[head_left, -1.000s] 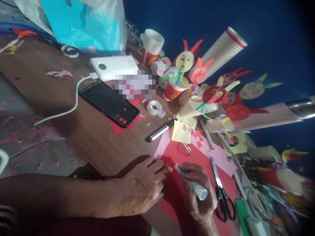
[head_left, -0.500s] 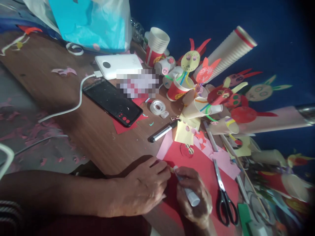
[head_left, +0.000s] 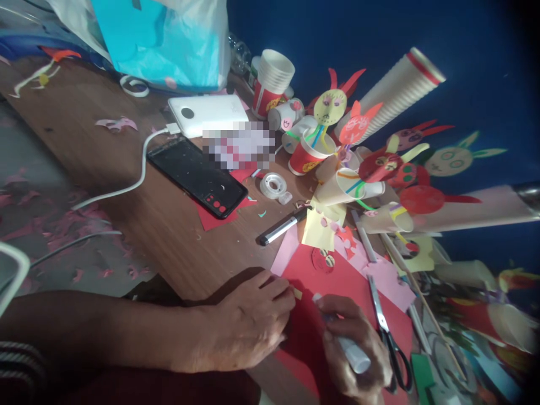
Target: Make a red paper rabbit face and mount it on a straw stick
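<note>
My left hand rests at the left edge of the red paper sheet, its fingers closed and pointing right. A small piece of yellow paper pokes out past its fingertips. A white glue stick is wrapped in the fingers of my right hand, just right of the yellow piece and apart from it. Its whitish tip points up and left. Black-handled scissors lie beside my right hand, which hides part of their handles. A small red paper face lies at the sheet's top edge.
Above the sheet are a marker, a tape roll and yellow paper. A black phone and a white power bank lie farther left. Paper cups with paper animal faces line the right; pink scraps litter the floor.
My right hand has moved right and slightly down with the glue stick, away from the yellow paper, and now covers part of the scissors' handles. My left hand stays in place.
</note>
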Demonstrator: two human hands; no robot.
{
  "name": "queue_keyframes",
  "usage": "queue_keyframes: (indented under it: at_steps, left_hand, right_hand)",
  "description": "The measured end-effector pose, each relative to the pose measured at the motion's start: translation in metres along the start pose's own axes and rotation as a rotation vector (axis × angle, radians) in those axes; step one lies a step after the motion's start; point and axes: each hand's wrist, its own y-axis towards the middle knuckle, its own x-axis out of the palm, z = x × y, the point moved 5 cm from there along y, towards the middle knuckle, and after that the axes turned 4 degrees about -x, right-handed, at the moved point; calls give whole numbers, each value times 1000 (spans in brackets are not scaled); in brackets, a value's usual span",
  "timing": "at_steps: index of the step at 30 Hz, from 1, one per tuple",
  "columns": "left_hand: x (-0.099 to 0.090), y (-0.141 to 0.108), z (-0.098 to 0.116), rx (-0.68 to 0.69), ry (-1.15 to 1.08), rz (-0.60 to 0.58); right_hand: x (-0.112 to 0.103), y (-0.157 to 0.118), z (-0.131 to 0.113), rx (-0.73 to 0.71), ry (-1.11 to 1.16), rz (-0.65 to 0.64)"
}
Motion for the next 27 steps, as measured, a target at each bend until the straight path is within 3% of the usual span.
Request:
queue_keyframes:
  at_steps: [3, 17, 24, 27]
  left_hand:
    - [0, 0, 0, 8, -8, -4]
    - [2, 1, -1, 17, -22, -17]
    - [4, 0, 0, 7, -43, -8]
    - [3, 0, 0, 10, -39, -18]
  right_hand:
    - [-1, -1, 1, 15, 50, 43]
    - [16, 4, 7, 115, 65, -140]
    - [5, 0, 11, 200, 156, 22]
    - [9, 3, 10, 186, 171, 15]
